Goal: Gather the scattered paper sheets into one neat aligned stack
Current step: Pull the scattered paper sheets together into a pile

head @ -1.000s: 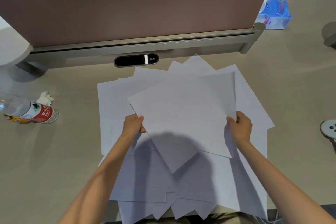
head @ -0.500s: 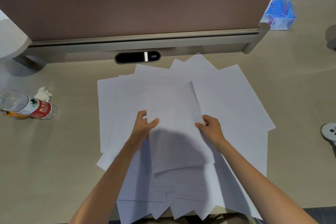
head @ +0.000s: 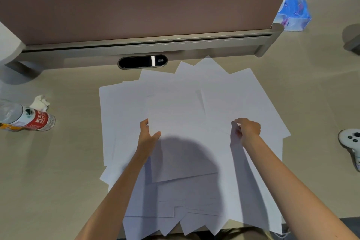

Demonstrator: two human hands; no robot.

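Since the earlier frame our right hand point(head: 246, 129) has left the right edge of the sheet we were holding and moved out to the right, while our left hand point(head: 148, 138) has kept its hold. At the far left a clear plastic water bottle with a red label point(head: 25, 118) lies on its side on the beige desk point(head: 58, 171), with a crumpled white tissue point(head: 41, 102) just behind it. Next comes the scatter of white paper sheets point(head: 120, 122), fanned at many angles over the middle of the desk, from just in front of the black oval socket panel point(head: 142, 61) to the near edge, where several corners overhang. Behind it all stands the pink padded desk partition point(head: 136, 2). Our left hand grips the left edge of the top white sheet point(head: 179, 122), thumb lying on its face; that sheet sits over the middle of the pile, roughly square to us. Further right, our right hand, fingers curled, pinches the near corner of an angled white sheet point(head: 233, 103) that lies on the pile's right side. At the back right sits a blue patterned bag point(head: 294, 13), and at the right edge a white game controller point(head: 350, 142) rests on the desk, well apart from the paper.
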